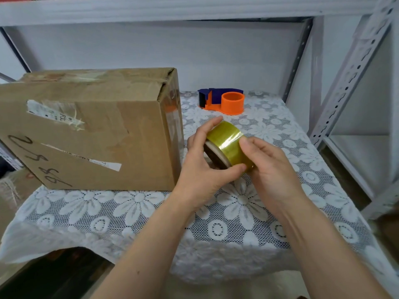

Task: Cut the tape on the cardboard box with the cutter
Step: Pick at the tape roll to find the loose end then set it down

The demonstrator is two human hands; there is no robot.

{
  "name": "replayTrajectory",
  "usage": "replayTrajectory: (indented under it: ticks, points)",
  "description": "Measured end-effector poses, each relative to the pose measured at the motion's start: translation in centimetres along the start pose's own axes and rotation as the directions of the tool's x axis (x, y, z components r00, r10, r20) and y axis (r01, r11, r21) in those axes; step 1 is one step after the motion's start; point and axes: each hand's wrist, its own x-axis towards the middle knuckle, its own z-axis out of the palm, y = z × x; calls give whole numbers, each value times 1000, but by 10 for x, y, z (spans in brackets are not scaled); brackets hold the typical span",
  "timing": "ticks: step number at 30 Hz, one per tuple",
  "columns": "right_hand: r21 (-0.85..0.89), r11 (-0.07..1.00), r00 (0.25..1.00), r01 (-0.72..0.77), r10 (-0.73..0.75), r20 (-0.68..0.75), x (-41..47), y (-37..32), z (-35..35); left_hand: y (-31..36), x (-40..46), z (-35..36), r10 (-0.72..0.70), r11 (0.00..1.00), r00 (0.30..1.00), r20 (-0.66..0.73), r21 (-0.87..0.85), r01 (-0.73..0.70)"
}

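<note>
Two hands are working together above the table (313, 169), and both belong to you. Your left hand (200, 169) is gripping a roll of yellowish transparent packing tape (228, 145) from its left side, with the thumb pressing along the lower edge and the fingers curling over the top. Your right hand (269, 169) is grasping the same roll from the right, its thumb lying flat on the outer tape surface. You are holding the roll tilted, its brown cardboard core facing down and to the left.

The cardboard box (90, 130) is resting on the table just left of your hands, apart from them. Clear tape is running over its top seam and down the narrow end facing your hands. Torn white labels and handwritten black digits are showing on its broad face.

The orange and dark blue tape cutter (222, 101) is sitting on the table behind your hands, near the rear wall, untouched. Its spool hub is carrying no roll.

A white floral lace cloth (237, 201) is covering the table. White perforated metal shelving (354, 67) is standing at the right.
</note>
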Motion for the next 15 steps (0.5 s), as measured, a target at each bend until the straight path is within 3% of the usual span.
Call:
replayTrajectory:
  ticks: [8, 12, 15]
  points:
    - [-17, 999, 996, -30, 29, -85, -2, -6, 7, -3, -3, 6, 4, 996, 1000, 10, 92, -5]
    - [-117, 991, 977, -63, 38, -209, 0, -6, 6, -4, -1, 9, -89, 996, 994, -68, 7, 90]
    - [-238, 971, 977, -9, -42, -209, 1, -4, 5, -3, 0, 8, -174, 982, 974, -142, -94, 162]
